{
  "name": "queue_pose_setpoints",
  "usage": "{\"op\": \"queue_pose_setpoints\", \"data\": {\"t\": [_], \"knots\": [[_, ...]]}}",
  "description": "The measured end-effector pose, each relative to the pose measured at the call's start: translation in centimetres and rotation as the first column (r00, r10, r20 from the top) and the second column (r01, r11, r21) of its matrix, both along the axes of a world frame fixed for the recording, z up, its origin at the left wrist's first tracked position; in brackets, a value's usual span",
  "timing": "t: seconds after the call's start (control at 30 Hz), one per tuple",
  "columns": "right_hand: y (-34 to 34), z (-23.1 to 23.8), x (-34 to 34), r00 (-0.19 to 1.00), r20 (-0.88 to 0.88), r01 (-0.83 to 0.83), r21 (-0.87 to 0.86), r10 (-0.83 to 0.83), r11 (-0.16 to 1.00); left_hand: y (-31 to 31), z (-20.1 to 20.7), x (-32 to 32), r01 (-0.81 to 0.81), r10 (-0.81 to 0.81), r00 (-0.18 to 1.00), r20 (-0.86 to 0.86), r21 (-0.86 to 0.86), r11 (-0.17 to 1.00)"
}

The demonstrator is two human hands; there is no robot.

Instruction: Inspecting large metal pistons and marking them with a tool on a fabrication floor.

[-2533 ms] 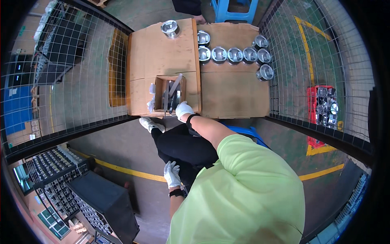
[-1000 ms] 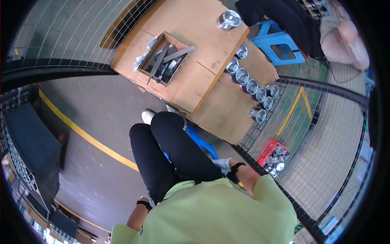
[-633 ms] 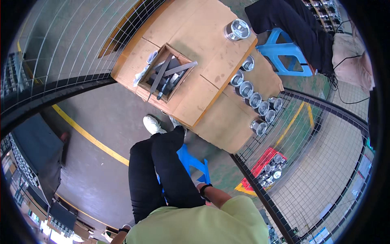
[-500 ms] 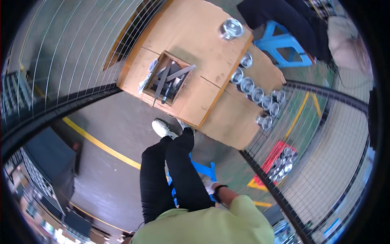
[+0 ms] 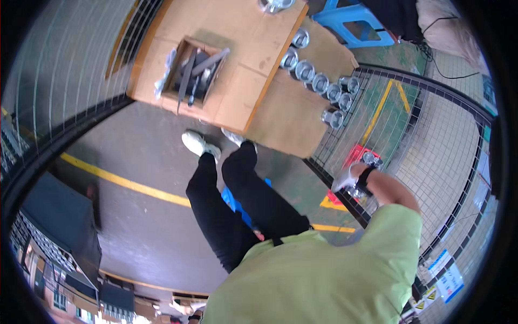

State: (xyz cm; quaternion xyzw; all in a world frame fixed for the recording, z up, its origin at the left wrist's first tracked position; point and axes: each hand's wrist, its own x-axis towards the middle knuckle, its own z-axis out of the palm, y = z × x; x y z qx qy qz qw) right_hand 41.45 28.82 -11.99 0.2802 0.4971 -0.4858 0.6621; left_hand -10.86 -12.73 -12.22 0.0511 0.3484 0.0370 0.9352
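My right hand (image 5: 343,179), in a white glove with a black band at the wrist, reaches out to the right by the black frame of the wire mesh. It overlaps a red crate (image 5: 356,155) of shiny metal parts (image 5: 371,159) beyond the mesh. Whether it touches anything, I cannot tell; its fingers are blurred. Of my left arm only a bit of what looks like a dark-banded wrist (image 5: 195,316) shows at the lower edge, the hand itself out of sight. Several cup-shaped metal parts (image 5: 320,83) stand in a cluster on a cardboard-covered surface (image 5: 286,116) ahead.
A cardboard-topped table (image 5: 245,40) carries a wooden box (image 5: 209,97) of dark tools and strips, and another metal part (image 5: 275,4). A blue stool (image 5: 353,24) and a seated person's dark-clothed leg (image 5: 396,16) are at the far right. Black-framed mesh panels (image 5: 431,81) border the space.
My right hand has swung from beside my thigh out to the right, over the red crate. My body has turned and leaned, and the table has shifted up and left in view.
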Motion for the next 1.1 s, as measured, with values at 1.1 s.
{"op": "queue_pose_setpoints", "data": {"t": [1.1], "knots": [[14.2,-26.9,-21.2,0.875,0.031,-0.472,0.275,0.483,0.837,8.3,-6.4,8.6,0.156,-0.219,0.974,0.057,0.529,0.834]]}}
